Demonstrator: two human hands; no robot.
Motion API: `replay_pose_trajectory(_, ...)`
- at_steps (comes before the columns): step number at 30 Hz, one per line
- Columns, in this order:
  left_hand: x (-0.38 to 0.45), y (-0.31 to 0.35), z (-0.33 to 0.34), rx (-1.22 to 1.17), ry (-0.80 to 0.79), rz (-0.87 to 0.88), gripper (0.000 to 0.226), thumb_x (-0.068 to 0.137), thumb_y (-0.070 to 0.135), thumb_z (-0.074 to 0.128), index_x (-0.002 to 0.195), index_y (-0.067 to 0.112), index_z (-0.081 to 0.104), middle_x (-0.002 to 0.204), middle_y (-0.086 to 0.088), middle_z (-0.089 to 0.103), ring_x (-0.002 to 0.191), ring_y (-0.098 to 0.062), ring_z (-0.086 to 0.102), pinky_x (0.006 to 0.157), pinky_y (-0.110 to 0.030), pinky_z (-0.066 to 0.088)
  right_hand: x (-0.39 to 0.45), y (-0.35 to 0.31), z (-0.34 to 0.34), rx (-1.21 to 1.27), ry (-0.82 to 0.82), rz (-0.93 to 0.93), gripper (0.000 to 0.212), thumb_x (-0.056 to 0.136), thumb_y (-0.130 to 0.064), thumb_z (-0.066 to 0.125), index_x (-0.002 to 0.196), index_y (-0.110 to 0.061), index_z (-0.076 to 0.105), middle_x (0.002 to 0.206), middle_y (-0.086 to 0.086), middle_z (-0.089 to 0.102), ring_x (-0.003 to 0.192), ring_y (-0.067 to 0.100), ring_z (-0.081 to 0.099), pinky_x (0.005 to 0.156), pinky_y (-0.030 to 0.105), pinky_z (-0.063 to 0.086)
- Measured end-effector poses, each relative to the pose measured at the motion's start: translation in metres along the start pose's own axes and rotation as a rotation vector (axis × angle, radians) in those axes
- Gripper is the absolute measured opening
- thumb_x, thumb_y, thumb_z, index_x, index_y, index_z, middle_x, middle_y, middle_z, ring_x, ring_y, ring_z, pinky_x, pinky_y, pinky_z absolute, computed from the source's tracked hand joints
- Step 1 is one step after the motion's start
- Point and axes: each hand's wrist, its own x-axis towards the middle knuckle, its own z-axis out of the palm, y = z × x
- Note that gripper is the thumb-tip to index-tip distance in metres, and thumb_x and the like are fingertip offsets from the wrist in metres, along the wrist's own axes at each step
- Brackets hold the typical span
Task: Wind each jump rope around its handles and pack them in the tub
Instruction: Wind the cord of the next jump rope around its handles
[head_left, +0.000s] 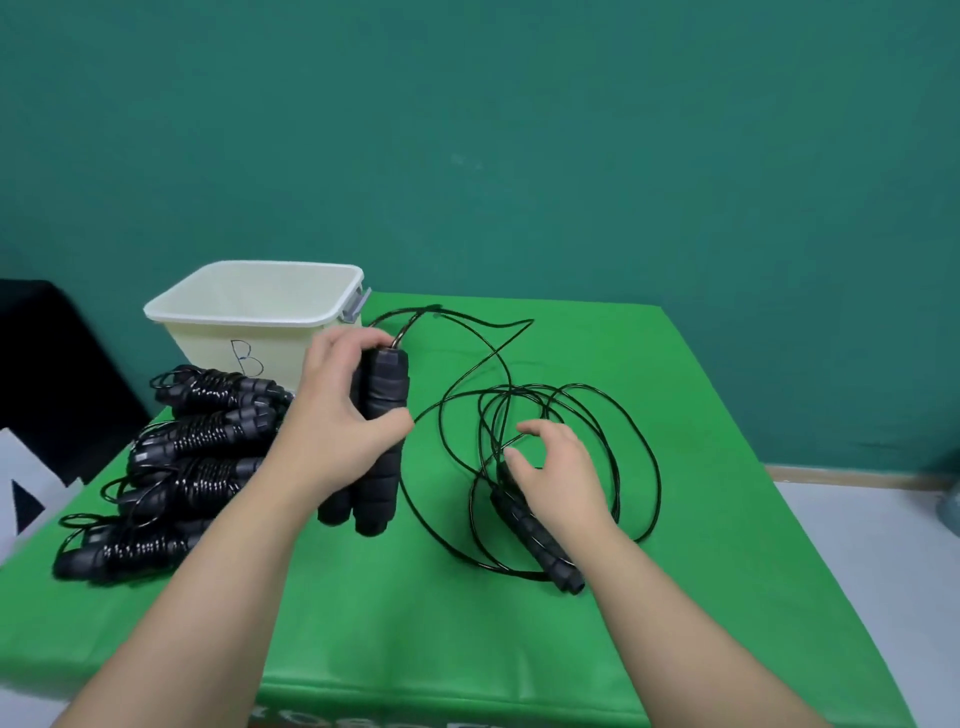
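Black foam handles (379, 441), a pair held side by side and upright above the table, sit in the grip of the left hand (337, 415), whose fingers curl over their top caps while the thumb presses across the front. From the top of this pair a thin black cord (519, 395) runs off toward the far edge of the table, bends back and falls into loose overlapping loops on the right half of the surface. The right hand (558, 470) hovers low over those loops with its fingers spread and relaxed, holding nothing; whether the fingertips touch the cord cannot be told. Partly under this hand lies another black handle (540, 545), flat on the table and pointing toward the near right, with cord crossing around it.

To the left of the held pair a pile of wound ropes (182, 462) lies on the table, each bundle with cord coiled tightly round its handles. Behind the pile stands the cream tub (249, 312), open-topped, with a letter B on its front wall and a grey clip on its right rim. The left hand hides part of the tub's front corner.

A bright green cloth (701, 519) covers the table. Behind it rises a teal wall (519, 130); pale floor (872, 571) shows at the right.
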Motion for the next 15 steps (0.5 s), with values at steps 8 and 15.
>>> replay_pose_trajectory(8,-0.022,0.033,-0.046,-0.009,0.088,0.125,0.056,0.060,0.016,0.061,0.108,0.037,0.044,0.118,0.003,0.038,0.103,0.020,0.036,0.086,0.005,0.023,-0.023,-0.011,-0.003,-0.086,-0.089,0.114,0.047,0.091,-0.033,0.060,0.133,-0.018,0.048,0.133,0.000,0.053,0.117,0.017,0.051,0.099,0.031,0.040)
replay_pose_trajectory(15,-0.038,0.032,-0.058,-0.002,0.072,0.121,0.055,0.060,0.018,0.061,0.109,0.037,0.046,0.118,0.005,0.037,0.103,0.022,0.036,0.083,0.007,0.023,-0.053,0.030,0.007,-0.490,-0.221,0.260,0.042,0.088,-0.035,0.063,0.128,-0.028,0.053,0.115,0.000,0.059,0.111,0.024,0.051,0.091,0.034,0.045)
